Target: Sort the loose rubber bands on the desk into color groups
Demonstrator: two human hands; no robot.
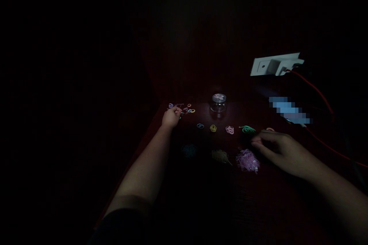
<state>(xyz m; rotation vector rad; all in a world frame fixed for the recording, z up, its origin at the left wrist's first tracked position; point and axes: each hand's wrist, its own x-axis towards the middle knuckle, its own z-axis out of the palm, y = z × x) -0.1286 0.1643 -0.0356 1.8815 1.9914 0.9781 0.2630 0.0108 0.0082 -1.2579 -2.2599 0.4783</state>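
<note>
My left hand (pixel 171 117) reaches to a small mixed pile of coloured bands (pixel 189 110), its fingers pinched together; what they hold is too small to name. My right hand (pixel 271 146) is over the right side, thumb and forefinger closed, contents hidden. It is beside a green bundle (pixel 247 129) and an orange band (pixel 270 129). In a row to the left lie blue bands (pixel 200 126), a yellow bundle (pixel 213 128) and a pink bundle (pixel 229 129). Nearer are a dark blue pile (pixel 189 150), a tan pile (pixel 220 156) and a shiny purple pile (pixel 248 160).
A clear lidded jar (pixel 218 103) stands at the back of the dark red table (pixel 198 199). A wall socket with a white plug (pixel 277 65) has a red cable (pixel 316 88). A pixelated bright object (pixel 289 110) lies at the right, with another stretch of cable running from it.
</note>
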